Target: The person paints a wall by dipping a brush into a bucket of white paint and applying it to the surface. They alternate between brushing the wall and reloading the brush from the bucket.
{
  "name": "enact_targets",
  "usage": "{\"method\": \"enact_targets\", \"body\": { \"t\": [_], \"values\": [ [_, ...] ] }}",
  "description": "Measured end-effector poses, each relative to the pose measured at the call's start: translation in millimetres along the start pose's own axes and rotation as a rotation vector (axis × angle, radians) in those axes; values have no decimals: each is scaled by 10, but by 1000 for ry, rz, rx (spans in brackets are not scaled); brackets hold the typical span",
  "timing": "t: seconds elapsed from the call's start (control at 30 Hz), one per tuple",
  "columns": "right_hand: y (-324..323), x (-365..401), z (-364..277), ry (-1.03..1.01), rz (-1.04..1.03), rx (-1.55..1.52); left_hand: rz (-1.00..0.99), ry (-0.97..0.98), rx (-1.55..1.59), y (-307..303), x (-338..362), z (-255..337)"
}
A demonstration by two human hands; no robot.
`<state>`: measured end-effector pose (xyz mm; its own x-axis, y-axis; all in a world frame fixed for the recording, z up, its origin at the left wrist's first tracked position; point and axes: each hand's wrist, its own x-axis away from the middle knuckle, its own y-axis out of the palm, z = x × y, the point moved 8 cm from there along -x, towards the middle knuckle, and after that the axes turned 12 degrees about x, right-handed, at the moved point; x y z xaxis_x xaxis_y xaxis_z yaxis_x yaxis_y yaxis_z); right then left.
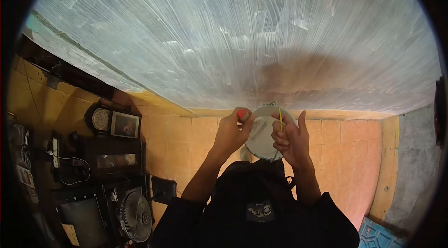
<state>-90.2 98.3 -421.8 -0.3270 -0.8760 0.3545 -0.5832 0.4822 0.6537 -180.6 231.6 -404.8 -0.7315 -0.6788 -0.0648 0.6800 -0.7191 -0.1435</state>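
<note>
A round embroidery hoop (260, 141) with white cloth stretched in it is raised in front of me, between both hands. My left hand (231, 132) grips its left rim, and something small and red (242, 114) shows at the fingertips. My right hand (290, 140) is at the right rim, fingers curled over the cloth and thumb pointing up. A thin yellow thread (280, 118) runs straight up from those fingers across the hoop's top edge. Both forearms come up from black sleeves (186, 220) at the bottom of the view.
A streaked whitish surface (233, 33) fills the upper view, with orange tiles (345, 145) behind the hands. At left are a round clock (100, 119), a framed picture (125, 125), a power strip (55, 152), a fan (135, 215) and a dark screen (86, 220).
</note>
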Motion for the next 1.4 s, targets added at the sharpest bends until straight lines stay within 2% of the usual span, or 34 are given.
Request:
{"method": "enact_targets", "body": {
  "t": [0.47,1.0,1.2,1.27,1.4],
  "values": [
    [188,-140,-121,-5,-22,32,-84,21,-128,110,-95,-208],
    [127,-113,-20,26,-2,67,-37,45,-182,152,9,-364],
    [53,-138,16,11,0,37,-36,10,-155,114,37,-296],
    [42,-139,11,7,11,34,49,61,-60,40,44,-189],
    [19,-139,18,-8,18,15,93,105,19,-40,40,-78]
  ]
}}
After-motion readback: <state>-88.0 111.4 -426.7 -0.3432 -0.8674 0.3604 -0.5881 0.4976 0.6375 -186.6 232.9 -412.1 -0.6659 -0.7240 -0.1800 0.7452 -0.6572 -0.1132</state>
